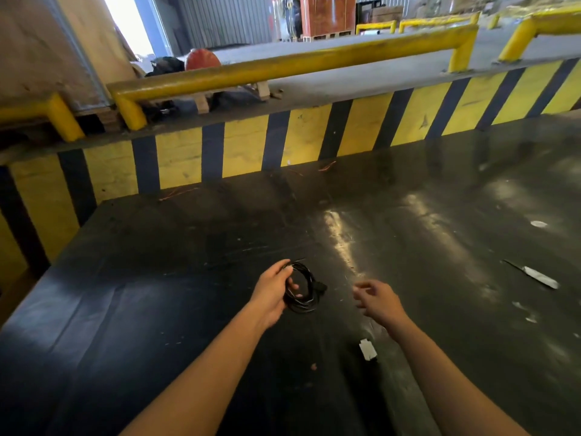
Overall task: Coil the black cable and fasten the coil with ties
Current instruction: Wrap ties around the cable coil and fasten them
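The black cable [304, 291] is wound into a small round coil, with a dark plug end sticking out on its right side. My left hand [273, 292] grips the coil's left side, thumb over the top and fingers through the loop, holding it just above the dark glossy tabletop [188, 278]. My right hand [377, 298] hovers a short way to the right of the coil, fingers spread and loosely curled, touching nothing. A thin strand juts from the coil's top; I cannot tell whether it is a tie.
A small white piece [367, 350] lies on the table near my right forearm. A white-and-dark strip [534, 274] lies at the right. Thin orange wire scraps [177, 194] sit by the far edge. Behind stand a yellow-black striped wall [245, 146] and yellow rails [283, 69].
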A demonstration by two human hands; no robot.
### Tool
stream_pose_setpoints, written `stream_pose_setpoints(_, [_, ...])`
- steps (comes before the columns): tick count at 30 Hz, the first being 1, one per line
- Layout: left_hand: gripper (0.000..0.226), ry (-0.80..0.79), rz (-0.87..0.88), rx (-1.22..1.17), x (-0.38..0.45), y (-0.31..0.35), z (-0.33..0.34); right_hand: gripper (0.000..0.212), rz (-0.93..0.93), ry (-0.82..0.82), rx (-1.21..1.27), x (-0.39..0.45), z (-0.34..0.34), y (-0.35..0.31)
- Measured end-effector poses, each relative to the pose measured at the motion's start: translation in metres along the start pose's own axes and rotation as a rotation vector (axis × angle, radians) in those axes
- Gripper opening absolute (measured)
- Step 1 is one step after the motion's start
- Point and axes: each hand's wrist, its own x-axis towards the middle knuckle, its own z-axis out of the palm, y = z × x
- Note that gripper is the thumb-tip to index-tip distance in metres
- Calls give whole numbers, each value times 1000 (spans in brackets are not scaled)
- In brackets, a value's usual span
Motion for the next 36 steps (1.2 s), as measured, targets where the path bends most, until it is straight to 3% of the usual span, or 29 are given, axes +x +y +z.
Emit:
stream_pose_setpoints(2, [28,33,33,60,3,-5,-4,32,32,-71,-383,4,-10,28])
stream_pose_setpoints(5, [25,75,70,134,4,-12,-10,37,67,-234,-648,3,-8,59])
stream_pose_setpoints(10, [14,162,87,205,7,-16,-16,21,63,-204,-716,4,6,72])
stream_pose_setpoints(14, [10,181,133,257,9,-8,-18,24,61,-282,-757,15,13,66])
stream_pose_setpoints(17, [9,137,192,283,9,8,-18,15,-18,-237,-578,26,7,35])
stream_pose_setpoints(20, [10,108,292,423,10,34,-14,6,-116,-147,-151,36,-4,-29])
stream_pose_setpoints(23, [11,91,439,572,11,66,-2,11,-280,-140,159,38,-17,-102])
stream_pose_setpoints(29, [9,-192,570,619,-7,132,29,10,-438,-187,374,33,-37,-199])
stream_pose_setpoints(36, [10,-386,618,534,-24,175,39,5,-532,-90,425,24,-37,-237])
